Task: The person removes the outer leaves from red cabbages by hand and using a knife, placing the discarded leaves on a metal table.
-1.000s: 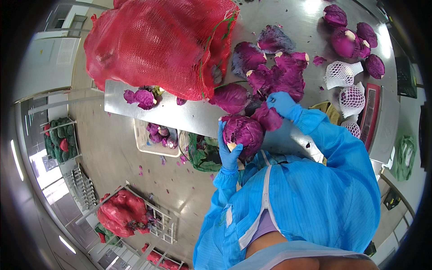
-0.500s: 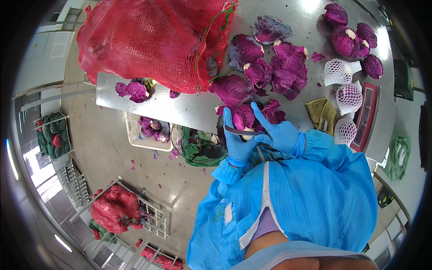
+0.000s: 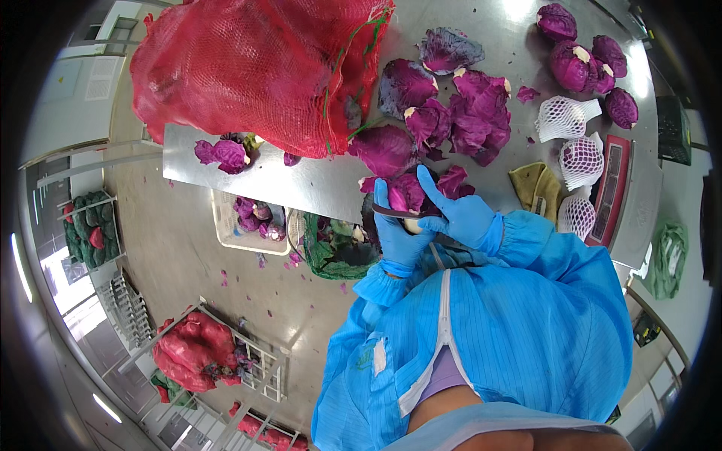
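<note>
At the near edge of the metal table, my gloved left hand [image 3: 400, 244] is wrapped round the left side of a red cabbage [image 3: 407, 193], its pale stem end turned toward me. My gloved right hand [image 3: 468, 219] is closed on a knife, mostly hidden in the fingers, while its index finger stretches along the cabbage. The dark knife blade [image 3: 395, 213] lies across the cabbage's near end, by the stem. Loose purple cabbage leaves [image 3: 481, 116] are spread just beyond my hands. A green mesh bag [image 3: 331, 259] with trimmings hangs open beside my left hand.
A big red mesh sack [image 3: 248, 68] covers the table's far left. Whole red cabbages [image 3: 569, 68] sit far right, above white foam-net-wrapped ones [image 3: 581, 161], an olive cloth [image 3: 536, 188] and a red-framed scale [image 3: 611, 188]. A white crate [image 3: 233, 239] with cabbage pieces stands beyond the table's left edge.
The knife blade has shifted slightly left and away from me across the stem end. Both hands keep their hold on the cabbage, with only small movement.
</note>
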